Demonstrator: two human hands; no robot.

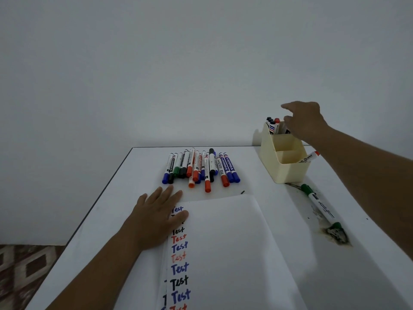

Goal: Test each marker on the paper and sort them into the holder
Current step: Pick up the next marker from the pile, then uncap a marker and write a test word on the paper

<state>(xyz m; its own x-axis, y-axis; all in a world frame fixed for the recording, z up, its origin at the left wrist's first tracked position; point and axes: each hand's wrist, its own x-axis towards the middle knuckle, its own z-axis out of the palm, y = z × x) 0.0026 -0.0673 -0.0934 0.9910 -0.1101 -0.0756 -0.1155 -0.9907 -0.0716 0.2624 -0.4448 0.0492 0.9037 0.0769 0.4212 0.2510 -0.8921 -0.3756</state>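
Nearest the camera, white paper (pixel 228 253) lies flat on the smooth white table (pixel 107 198), its left margin carrying a column of handwritten "Test" marks in black, red and blue. At the sheet's upper left corner the left hand (pixel 156 218) rests palm down, fingers straight and slightly spread, the thumb lying over the top marks. Beyond it, a loose pile of capped markers (pixel 201 167) lies side by side near the table's far edge, slim white barrels with blue, black, green, red and orange caps. To the right stands a cream plastic holder (pixel 288 171), boxy with partitioned compartments; several markers stand upright in its far compartment, while the nearer ones show only bare walls. Over that far compartment hovers the right hand (pixel 301 119), fingers loosely curled, index extended, gripping nothing that can be seen. A red-tipped marker (pixel 309 157) lies just behind the holder's right side. A green marker (pixel 321 206) lies diagonally on the table beside a dark, smudgy stain (pixel 336 236).
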